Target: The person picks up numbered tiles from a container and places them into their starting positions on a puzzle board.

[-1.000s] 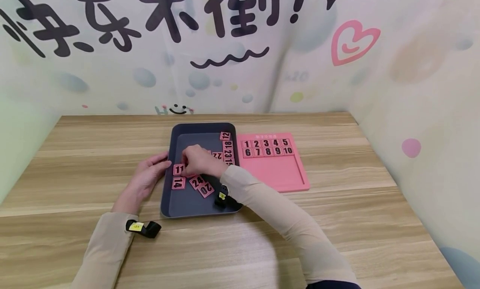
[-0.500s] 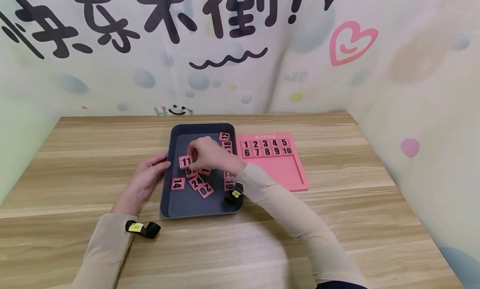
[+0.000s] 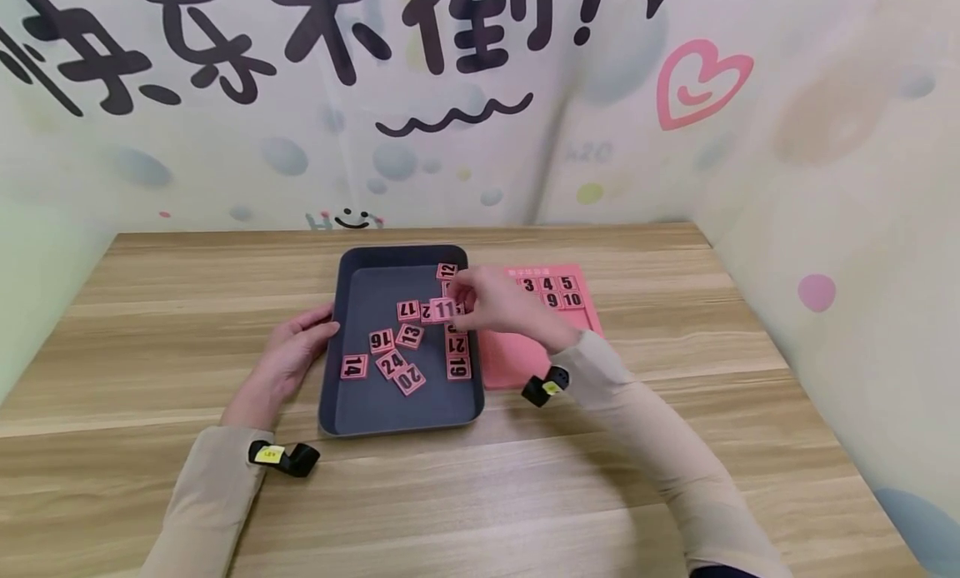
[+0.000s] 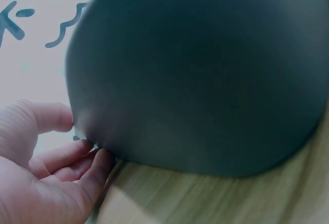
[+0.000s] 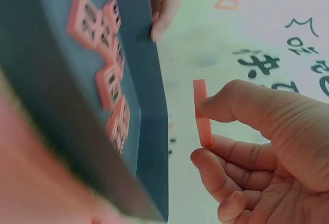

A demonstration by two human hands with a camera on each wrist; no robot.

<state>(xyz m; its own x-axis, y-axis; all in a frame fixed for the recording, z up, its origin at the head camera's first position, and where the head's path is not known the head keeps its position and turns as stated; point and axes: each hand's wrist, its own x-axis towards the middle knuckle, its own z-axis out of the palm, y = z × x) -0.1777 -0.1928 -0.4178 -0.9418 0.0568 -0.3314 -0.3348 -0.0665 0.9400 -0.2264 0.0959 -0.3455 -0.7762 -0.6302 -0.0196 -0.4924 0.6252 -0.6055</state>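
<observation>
My right hand [image 3: 498, 303] pinches a pink number tile [image 3: 444, 310] marked 11 between thumb and fingers, raised over the right side of the dark grey tray [image 3: 397, 417]. In the right wrist view the tile [image 5: 202, 113] stands edge-on between thumb and fingertips. My left hand [image 3: 288, 357] rests at the tray's left side; the left wrist view shows its thumb and fingertips touching the outer wall [image 4: 195, 106]. A pink board [image 3: 504, 366] lies right of the tray, bearing numbered tiles in rows, partly hidden by my right hand.
Loose tiles lie in the tray, among them 14 [image 3: 354, 366], 16 [image 3: 381, 341], 13 [image 3: 409, 336], 24 [image 3: 391, 363] and 20 [image 3: 409, 380]. More tiles, such as 19 [image 3: 458, 367], line its right wall. A printed backdrop [image 3: 480, 170] stands behind the wooden table [image 3: 187, 336].
My right hand has lifted tile 11 from the tray's left part and carried it rightward to the tray's right side. My left hand has stayed at the tray's left side.
</observation>
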